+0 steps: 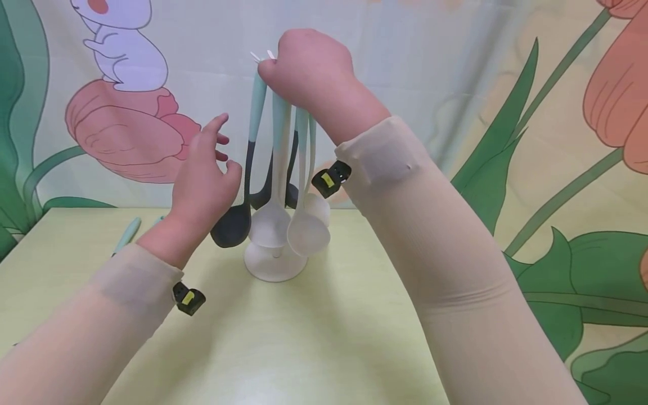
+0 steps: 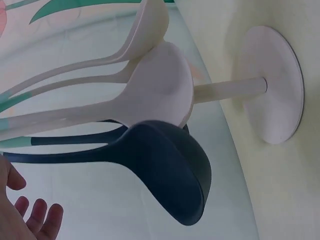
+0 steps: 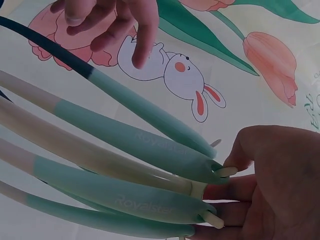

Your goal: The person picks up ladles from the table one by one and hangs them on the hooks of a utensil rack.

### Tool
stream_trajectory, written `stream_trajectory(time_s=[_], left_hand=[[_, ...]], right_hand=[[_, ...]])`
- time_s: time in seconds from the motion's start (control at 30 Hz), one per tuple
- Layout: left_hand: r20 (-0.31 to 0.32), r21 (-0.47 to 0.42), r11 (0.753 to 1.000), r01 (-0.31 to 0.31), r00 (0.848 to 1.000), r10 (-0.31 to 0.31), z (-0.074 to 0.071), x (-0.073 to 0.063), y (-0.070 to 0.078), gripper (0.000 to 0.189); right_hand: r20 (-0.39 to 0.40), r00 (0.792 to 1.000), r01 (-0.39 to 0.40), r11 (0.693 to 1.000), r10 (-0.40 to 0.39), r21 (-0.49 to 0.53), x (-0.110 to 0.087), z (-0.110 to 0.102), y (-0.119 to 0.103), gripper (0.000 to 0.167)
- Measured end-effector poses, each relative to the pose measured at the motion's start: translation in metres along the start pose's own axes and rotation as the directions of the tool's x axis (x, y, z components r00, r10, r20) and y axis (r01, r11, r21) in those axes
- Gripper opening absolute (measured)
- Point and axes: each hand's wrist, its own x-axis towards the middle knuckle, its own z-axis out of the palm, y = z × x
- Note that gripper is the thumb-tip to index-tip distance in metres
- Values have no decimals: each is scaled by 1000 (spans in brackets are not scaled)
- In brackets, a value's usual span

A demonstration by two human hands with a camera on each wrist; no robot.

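Note:
A white utensil stand point(image 1: 275, 273) has its round base on the table, with several mint-handled utensils hanging around its pole. Toward the front hang a black ladle point(image 1: 232, 229), a white ladle point(image 1: 270, 228) and another white one point(image 1: 310, 235). My right hand point(image 1: 314, 67) grips the top of the stand, its fingers curled among the hooks point(image 3: 214, 219). To the left of the black ladle is my left hand point(image 1: 202, 177), raised with loose fingers and holding nothing. Other black utensils at the back are partly hidden.
Farther left on the pale table point(image 1: 304, 343) lies a mint-handled utensil point(image 1: 127, 235), partly covered by my left arm. Behind the table hangs a cloth point(image 1: 405, 62) printed with a rabbit, tulips and leaves.

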Motion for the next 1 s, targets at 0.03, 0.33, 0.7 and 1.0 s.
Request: stream_trajectory(time_s=[0.03,0.33,0.7,1.0], left_hand=[[1,8,1000,10,1000,-10,-1,1,-2,67],[62,38,991,125,990,-127,-14,10,-24,61],[133,178,953,247,953,-272,-23,12,-70,60],[215,360,893,269,908,-360,-30,9,-112,65]], right_hand=[[1,1000,-1,1000,1,-6,0,0,0,30],[-16,1000,17,1000,-17,-20,1,3,2,29],[-14,999,48,999,-49,-16,2,2,4,27],[-17,999,38,999,-38,-23,2,3,3,27]])
